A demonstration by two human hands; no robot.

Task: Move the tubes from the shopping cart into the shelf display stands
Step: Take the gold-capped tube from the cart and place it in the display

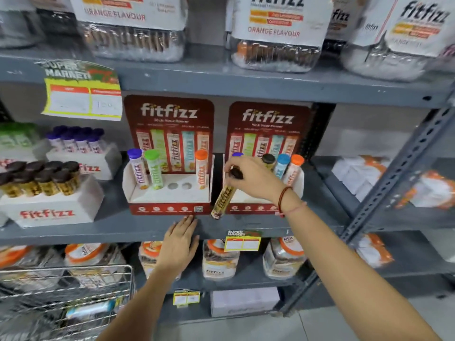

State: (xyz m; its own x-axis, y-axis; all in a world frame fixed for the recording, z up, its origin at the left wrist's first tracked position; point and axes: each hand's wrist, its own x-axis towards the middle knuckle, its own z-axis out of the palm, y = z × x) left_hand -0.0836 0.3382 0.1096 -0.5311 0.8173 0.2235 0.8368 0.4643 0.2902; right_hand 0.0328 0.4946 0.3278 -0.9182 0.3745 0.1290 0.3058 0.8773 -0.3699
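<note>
1. Head view: a dark-capped tube (225, 193) is held by its cap in the right hand (253, 177), hanging in front of the gap between the two display stands.
2. Its long axis is tilted, with the cap uppermost and toward the right stand (299, 185), and the base swung down and left toward the shelf edge (98, 230).
3. The left stand (170, 193) is seen just left of the tube; two empty holes (179, 186) lie in its tray between a green-capped tube (154, 168) and an orange-capped tube (201, 172).
4. From the tube, those holes lie up and to the left, so the right hand is judged the nearer one for seating it; the tube would first need to be brought upright.
5. The left hand (179, 244) is laid flat and spread on the shelf edge below the left stand, holding nothing.
6. The shopping cart (66, 301) is seen well below and left of the left stand; whether more tubes remain in it cannot be told through the blur.
</note>
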